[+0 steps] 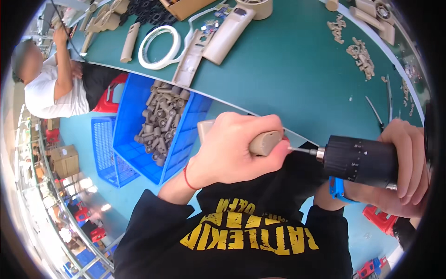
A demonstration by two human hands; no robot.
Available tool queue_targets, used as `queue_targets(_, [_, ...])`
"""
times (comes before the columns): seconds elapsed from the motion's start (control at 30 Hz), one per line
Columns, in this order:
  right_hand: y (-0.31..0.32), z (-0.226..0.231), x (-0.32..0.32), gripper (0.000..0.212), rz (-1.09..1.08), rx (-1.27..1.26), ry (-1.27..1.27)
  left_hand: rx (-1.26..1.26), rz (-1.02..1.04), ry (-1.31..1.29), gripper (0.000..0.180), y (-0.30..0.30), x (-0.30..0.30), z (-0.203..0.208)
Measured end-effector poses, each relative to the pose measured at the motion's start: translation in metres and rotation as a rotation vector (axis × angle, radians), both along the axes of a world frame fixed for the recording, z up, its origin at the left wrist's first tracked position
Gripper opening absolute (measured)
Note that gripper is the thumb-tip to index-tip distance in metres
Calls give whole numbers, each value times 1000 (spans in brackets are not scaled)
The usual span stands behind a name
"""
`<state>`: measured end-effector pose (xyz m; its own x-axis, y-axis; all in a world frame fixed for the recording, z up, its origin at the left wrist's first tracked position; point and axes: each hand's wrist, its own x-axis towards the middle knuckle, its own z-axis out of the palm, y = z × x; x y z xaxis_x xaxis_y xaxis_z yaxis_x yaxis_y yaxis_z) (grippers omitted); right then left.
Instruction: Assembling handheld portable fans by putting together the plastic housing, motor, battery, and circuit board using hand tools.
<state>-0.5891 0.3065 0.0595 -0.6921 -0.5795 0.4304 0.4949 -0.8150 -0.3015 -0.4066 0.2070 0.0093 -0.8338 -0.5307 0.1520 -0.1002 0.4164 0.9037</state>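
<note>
My left hand (pixel 232 151) is wrapped round a beige plastic part (pixel 265 144), whose rounded end shows between thumb and fingers. My fingers hide most of it; a pale piece sticks out behind the hand and may belong to it. In my right hand (pixel 405 162) I grip a black power screwdriver (pixel 360 160), held level in front of my body. Its thin metal bit (pixel 303 149) points left and reaches my left fingertips beside the part. Whether the bit touches a screw cannot be seen.
A blue bin (pixel 121 135) of grey-beige plastic parts stands left, below the green table (pixel 278 69). On the table lie a white ring (pixel 159 47), beige housings (pixel 230 35) and small beige pieces (pixel 360 58). A co-worker (pixel 55 83) sits at far left.
</note>
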Motion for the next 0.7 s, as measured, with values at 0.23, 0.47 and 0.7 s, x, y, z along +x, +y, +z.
queue_targets(0.23, [-18,7,14,23,-51,101,2,-78,-37,-93,13,5,-1,7])
queue_targets(0.47, [-26,14,11,25,-131,239,22,-102,-26,-151,12,-4,-6,13])
queue_targets(0.7, [-27,25,14,28,-27,159,40,-163,4,-246,13,-6,-2,17])
